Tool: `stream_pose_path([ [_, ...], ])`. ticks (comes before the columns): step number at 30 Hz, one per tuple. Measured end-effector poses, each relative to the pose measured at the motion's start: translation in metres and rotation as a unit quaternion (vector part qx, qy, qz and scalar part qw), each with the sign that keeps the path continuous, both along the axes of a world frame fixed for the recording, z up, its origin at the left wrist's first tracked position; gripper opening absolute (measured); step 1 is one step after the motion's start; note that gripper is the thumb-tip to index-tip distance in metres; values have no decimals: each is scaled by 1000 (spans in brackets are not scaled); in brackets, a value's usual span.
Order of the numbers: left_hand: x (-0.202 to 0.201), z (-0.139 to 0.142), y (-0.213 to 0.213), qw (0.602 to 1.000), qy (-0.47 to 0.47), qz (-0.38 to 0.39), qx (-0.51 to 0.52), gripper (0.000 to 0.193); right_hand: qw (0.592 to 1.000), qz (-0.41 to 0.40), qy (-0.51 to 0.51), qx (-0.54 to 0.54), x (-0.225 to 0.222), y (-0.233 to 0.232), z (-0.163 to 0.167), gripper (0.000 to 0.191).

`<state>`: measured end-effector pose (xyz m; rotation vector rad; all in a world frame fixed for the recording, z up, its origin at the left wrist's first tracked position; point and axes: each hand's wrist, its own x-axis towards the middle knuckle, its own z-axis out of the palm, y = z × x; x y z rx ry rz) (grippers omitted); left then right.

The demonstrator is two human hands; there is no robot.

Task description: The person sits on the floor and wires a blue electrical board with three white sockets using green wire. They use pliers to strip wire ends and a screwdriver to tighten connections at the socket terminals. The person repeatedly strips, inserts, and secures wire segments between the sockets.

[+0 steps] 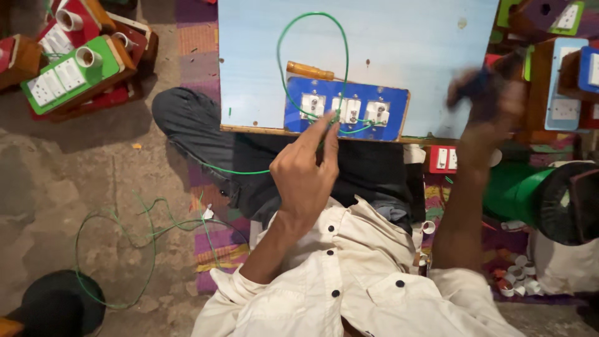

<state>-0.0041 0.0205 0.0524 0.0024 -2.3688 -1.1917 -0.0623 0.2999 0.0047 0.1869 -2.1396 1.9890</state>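
Left hand raised in front of the chest, index finger and thumb stretched forward and pinching the green wire right at the near edge of the blue switch panel. The fingertips sit just below the middle switch block, touching or nearly touching the panel edge. The wire loops up from the panel over the pale blue board, comes back down through the sockets, then trails left across the dark trouser leg and onto the concrete floor, where it lies in loose coils.

Right hand is up and to the right, well apart from the panel, over the board's right edge. It is motion blurred, clenched around something dark; cannot tell what the thing is.

The blue switch panel lies flat on the pale blue board, at its near edge, between the two hands but much closer to the left one. It carries three white switch/socket units in a row. A wooden-handled screwdriver lies on the board just behind the panel's left end, untouched by either hand.

Around: a green switch board box and red ones at upper left on the floor, more coloured boxes at upper right, a green cylinder at right, and small white plastic rings near the right knee.
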Motion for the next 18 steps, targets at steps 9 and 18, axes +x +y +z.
stream_pose_path([
  [9,18,32,5,949,-73,-100,290,14,956,135,-260,-33,99,-101,29,60],
  [18,15,49,-18,961,-63,-157,217,15,976,97,-111,160,86,-111,50,21],
])
